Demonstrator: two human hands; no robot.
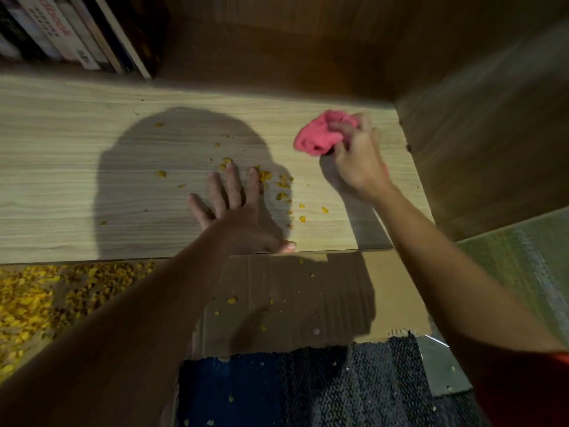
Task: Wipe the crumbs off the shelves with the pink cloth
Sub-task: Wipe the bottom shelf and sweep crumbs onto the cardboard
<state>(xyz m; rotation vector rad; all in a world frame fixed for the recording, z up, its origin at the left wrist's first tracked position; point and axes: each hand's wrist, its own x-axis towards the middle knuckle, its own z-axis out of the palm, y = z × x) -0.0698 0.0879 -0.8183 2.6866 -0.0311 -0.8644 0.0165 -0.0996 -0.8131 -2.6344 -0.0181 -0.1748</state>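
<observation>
A light wooden shelf (pixel 77 155) runs across the view. Yellow crumbs (pixel 281 183) lie scattered on it, thickest just right of my left hand's fingertips. My left hand (pixel 237 211) lies flat on the shelf with fingers spread, thumb at the front edge. My right hand (pixel 358 158) grips the bunched pink cloth (pixel 320 135) at the shelf's right end, the cloth down on the wood, right of the crumbs.
Books (pixel 77 35) stand at the back left of the shelf. The shelf's wooden side wall (pixel 480 118) rises at the right. Below the front edge lie a cardboard sheet (pixel 292 300) with a few crumbs, a thick heap of crumbs (pixel 46 300) at left, and dark carpet (pixel 308 389).
</observation>
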